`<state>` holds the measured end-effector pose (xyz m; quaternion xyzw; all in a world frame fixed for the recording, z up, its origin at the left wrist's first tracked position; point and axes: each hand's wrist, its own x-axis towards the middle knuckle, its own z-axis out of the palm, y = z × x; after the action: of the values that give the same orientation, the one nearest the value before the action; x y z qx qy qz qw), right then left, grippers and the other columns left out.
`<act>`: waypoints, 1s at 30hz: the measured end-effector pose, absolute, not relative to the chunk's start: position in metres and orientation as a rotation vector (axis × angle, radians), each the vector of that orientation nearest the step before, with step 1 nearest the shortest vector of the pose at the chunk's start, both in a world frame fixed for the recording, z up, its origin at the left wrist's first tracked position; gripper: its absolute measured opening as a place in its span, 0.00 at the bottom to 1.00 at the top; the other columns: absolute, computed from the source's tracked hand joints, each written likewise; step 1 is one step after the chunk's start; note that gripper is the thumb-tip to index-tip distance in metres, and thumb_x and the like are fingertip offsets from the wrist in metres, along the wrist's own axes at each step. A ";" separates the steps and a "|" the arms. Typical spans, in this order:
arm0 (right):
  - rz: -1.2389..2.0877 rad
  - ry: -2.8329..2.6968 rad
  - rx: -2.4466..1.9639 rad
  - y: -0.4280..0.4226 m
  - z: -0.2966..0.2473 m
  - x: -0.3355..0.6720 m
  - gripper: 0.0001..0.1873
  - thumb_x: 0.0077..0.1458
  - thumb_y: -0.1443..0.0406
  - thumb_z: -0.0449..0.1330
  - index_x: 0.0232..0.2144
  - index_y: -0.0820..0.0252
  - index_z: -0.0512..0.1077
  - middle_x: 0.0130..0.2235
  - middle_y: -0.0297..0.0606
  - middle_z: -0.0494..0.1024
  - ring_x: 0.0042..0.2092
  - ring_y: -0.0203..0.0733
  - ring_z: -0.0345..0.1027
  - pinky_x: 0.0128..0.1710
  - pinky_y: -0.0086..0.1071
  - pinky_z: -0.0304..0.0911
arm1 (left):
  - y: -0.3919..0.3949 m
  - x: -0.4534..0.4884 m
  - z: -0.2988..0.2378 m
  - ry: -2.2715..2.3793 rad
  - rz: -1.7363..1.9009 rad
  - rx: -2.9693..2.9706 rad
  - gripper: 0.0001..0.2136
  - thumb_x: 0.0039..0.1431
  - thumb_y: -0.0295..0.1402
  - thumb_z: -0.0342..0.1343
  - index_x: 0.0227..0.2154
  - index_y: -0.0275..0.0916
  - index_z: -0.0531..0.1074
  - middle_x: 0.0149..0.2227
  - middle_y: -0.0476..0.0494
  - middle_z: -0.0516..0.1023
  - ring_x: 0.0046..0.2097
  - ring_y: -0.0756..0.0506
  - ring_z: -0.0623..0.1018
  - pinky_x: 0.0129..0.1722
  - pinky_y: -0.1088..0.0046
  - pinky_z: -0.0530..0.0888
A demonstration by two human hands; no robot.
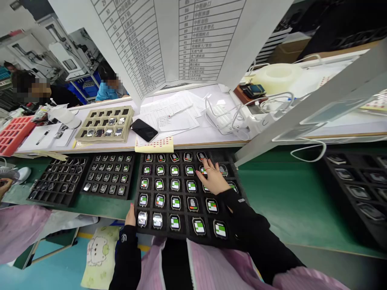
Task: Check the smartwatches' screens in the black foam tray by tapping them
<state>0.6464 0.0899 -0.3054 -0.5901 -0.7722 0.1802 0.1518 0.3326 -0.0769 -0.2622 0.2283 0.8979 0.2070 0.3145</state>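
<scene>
In front of me lies a black foam tray with rows of smartwatches in its slots. Most of their screens are lit with white and green blocks; some are dark with white text and a red or orange mark. At the tray's left edge, my left hand holds its side, the fingers partly hidden. My right hand lies over the upper right part with fingers spread. Its fingertips are at a smartwatch in the back row and the one below it, and the palm covers part of others.
Two more black watch trays stand to the left, another black tray at far right. On the shelf are a beige tray, a phone, papers and white cables. A slanted white post rises at right. Co-workers sit beyond.
</scene>
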 end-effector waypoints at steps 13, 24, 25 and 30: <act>0.487 -2.125 -1.720 0.105 -0.317 0.651 0.43 0.61 0.55 0.44 0.66 0.79 0.31 0.61 0.60 0.60 0.67 0.55 0.42 0.63 0.56 0.41 | -0.073 0.325 -0.272 2.332 0.599 0.485 0.24 0.64 0.40 0.37 0.43 0.29 0.74 0.44 0.40 0.78 0.51 0.41 0.75 0.51 0.70 0.72; 0.463 -2.344 -1.583 0.105 -0.311 0.619 0.39 0.62 0.55 0.42 0.64 0.82 0.44 0.64 0.57 0.54 0.67 0.51 0.40 0.66 0.50 0.38 | -0.073 0.323 -0.275 2.362 0.562 0.549 0.23 0.63 0.39 0.35 0.43 0.32 0.74 0.45 0.42 0.78 0.50 0.41 0.76 0.50 0.69 0.72; 0.468 -2.358 -1.570 0.106 -0.312 0.615 0.39 0.62 0.55 0.42 0.64 0.82 0.44 0.63 0.58 0.55 0.67 0.51 0.40 0.66 0.50 0.39 | -0.073 0.323 -0.274 2.363 0.555 0.560 0.24 0.64 0.39 0.34 0.43 0.33 0.74 0.45 0.43 0.78 0.50 0.41 0.76 0.50 0.69 0.72; 0.470 -2.378 -1.548 0.104 -0.312 0.613 0.39 0.62 0.55 0.42 0.65 0.82 0.44 0.62 0.59 0.58 0.67 0.53 0.41 0.66 0.52 0.40 | -0.076 0.326 -0.274 2.415 0.495 0.668 0.23 0.63 0.38 0.33 0.42 0.35 0.73 0.45 0.44 0.78 0.50 0.43 0.76 0.49 0.72 0.72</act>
<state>0.6130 0.1041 -0.3123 -0.5335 -0.8196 0.1620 0.1323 0.3255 -0.0764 -0.2738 0.2505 0.9050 0.1854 0.2896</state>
